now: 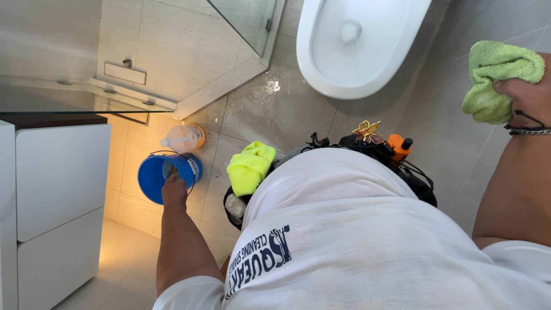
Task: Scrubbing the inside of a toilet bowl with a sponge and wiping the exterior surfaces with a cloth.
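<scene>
Blue plastic marks the bucket (pixel 163 178) that stands on the tiled floor (pixel 270 109), near the front corner of the white cabinet (pixel 57 189) at the left edge of the view. The left hand (pixel 174 190) reaches straight down to it, fingers curled over the near rim — whether they grip the rim or only rest on it cannot be told from above. A thin wire handle arcs over the bucket's mouth. Just beyond the bucket, touching or nearly touching its far side, lies a pale bottle (pixel 183 138) with a yellow label, tipped on its side with the neck pointing toward the cabinet. The right hand (pixel 525 95) is raised at the right edge of the view and is clenched around a bunched green cloth (pixel 496 77); dark bands circle the wrist. Between the two arms the person's white shirt (pixel 356 229) fills the lower middle, and at its upper edge a dark waist pouch (pixel 413 175) carries a bright yellow cloth (pixel 249 166), an orange-topped bottle (pixel 398 146) and a small gold butterfly ornament (pixel 367 131). A white toilet bowl (pixel 350 46) sits at the top of the floor, with a wet patch on the tiles beside it — and a glass shower panel (pixel 244 20) stands to its left.
</scene>
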